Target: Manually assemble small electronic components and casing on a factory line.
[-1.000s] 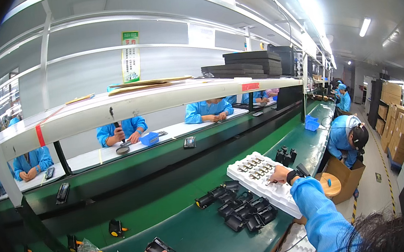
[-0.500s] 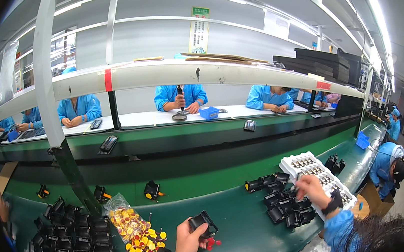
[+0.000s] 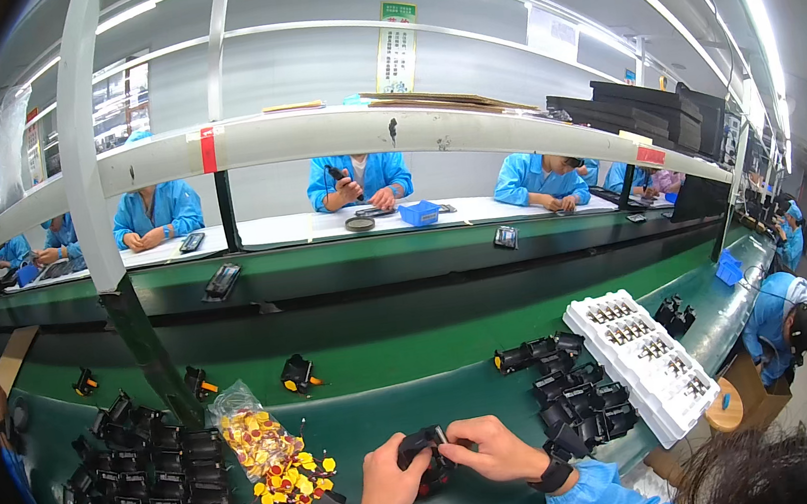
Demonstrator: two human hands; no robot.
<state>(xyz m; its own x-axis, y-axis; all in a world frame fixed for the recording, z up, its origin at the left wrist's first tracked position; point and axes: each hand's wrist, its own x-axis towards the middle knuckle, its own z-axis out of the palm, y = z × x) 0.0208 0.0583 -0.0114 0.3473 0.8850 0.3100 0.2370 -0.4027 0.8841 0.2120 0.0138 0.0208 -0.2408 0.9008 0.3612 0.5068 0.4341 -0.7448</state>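
In my left hand [image 3: 390, 482] is a black plastic housing [image 3: 417, 444], gripped between thumb and fingers just above the green bench. My right hand [image 3: 493, 450] meets it from the right, thumb and forefinger pinched together at the housing's edge. A small pale bit shows at those fingertips, too little of it to name. Left of my hands lie yellow and dark red tabs [image 3: 296, 482], spilling from a clear plastic bag [image 3: 250, 434]. A white tray [image 3: 609, 353] with rows of small metal parts stands to the right, beside a cluster of black housings [image 3: 583, 401].
Many more black housings [image 3: 155, 484] stand in rows at the left. Several black-and-orange pieces [image 3: 300, 374] sit on the green belt. A metal post [image 3: 148, 344] rises by the bag. Across the belt, people in blue work at a white bench; another person [image 3: 780, 322] bends at the right.
My right hand has come left from beside the white tray to the housing in my left hand. The housing is now turned differently, and both hands are on it.
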